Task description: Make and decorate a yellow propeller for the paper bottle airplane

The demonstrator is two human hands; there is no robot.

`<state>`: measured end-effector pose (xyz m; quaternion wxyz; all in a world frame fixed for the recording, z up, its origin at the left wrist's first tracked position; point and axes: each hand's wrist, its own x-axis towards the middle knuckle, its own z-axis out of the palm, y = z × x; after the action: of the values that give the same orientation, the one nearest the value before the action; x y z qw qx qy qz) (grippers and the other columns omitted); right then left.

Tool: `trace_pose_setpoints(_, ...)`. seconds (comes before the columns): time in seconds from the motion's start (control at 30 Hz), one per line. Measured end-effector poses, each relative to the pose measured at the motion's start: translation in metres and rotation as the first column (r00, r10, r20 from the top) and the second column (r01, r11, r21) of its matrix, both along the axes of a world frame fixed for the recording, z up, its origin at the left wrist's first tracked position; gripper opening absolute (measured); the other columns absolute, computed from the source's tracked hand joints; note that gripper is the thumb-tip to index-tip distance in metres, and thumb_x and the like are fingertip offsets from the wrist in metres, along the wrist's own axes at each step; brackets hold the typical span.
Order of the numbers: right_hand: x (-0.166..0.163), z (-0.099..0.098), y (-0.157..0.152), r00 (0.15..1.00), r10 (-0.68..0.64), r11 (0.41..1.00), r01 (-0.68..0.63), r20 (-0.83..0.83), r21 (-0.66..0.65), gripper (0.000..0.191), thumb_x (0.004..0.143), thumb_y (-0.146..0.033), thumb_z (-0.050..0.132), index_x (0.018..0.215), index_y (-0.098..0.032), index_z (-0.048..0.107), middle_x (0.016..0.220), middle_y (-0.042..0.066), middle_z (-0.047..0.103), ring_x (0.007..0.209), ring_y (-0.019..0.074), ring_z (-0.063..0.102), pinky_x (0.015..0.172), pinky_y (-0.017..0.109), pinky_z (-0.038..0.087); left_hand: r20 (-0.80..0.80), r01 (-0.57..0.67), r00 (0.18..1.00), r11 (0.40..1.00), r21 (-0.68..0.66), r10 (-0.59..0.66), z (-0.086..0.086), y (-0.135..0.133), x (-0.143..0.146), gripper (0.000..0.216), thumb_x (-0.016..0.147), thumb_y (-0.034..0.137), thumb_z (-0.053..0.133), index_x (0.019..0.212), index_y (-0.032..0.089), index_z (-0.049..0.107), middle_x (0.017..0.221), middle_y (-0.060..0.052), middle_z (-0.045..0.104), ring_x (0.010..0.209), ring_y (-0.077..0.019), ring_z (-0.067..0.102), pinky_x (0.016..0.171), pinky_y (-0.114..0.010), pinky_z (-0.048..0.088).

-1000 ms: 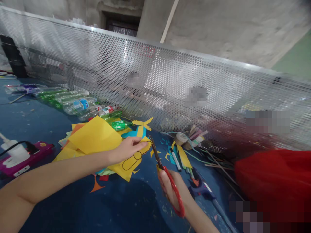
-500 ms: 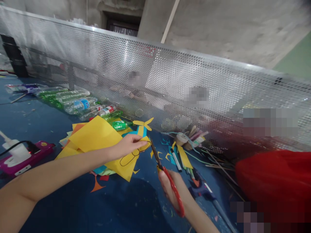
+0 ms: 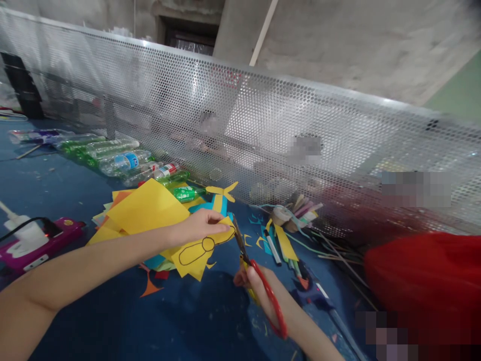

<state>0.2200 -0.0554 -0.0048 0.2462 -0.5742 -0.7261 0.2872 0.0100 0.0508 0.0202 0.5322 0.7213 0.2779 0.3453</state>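
Pinched in my left hand (image 3: 205, 224) is a piece of yellow paper (image 3: 193, 256) with a propeller-like outline drawn on it in black: a small circle with a long rounded lobe on each side. My right hand (image 3: 265, 288) grips red-handled scissors (image 3: 271, 306), whose blades meet the paper's upper right edge beside my left fingertips. Below the held piece lie stacked yellow sheets (image 3: 145, 208) and other coloured paper. A cut yellow propeller shape (image 3: 224, 191) rests on a blue paper piece just beyond my left hand.
Several plastic bottles (image 3: 124, 161) line the perforated metal screen (image 3: 150, 90). At left sits a purple power strip (image 3: 67, 235) with plugs. To the right are a marker (image 3: 273, 249), paper scraps, a glue gun (image 3: 310, 293), thin sticks and a person's red garment (image 3: 421, 273).
The yellow paper has shifted and turned slightly in my left hand, showing more of the outline. The scissor blades have come closer to its edge and closed somewhat.
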Motion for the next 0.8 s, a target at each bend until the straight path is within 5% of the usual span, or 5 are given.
trace_pose_setpoints(0.8,-0.0033,0.0004,0.0000,0.998,-0.053,0.998,0.054,0.042,-0.017,0.073,0.086,-0.077,0.016,0.063,-0.019,0.054,0.066,0.008,0.064,0.063,0.0214,0.058,0.061,0.031,0.041,-0.102,0.067,0.993,0.996,0.056,-0.061,0.0070,-0.0058,0.0007,0.032,0.081,0.039,0.058,0.061,0.018,0.045,0.062,0.005,0.030,0.057,-0.0094,0.028,0.054,-0.027,0.022)
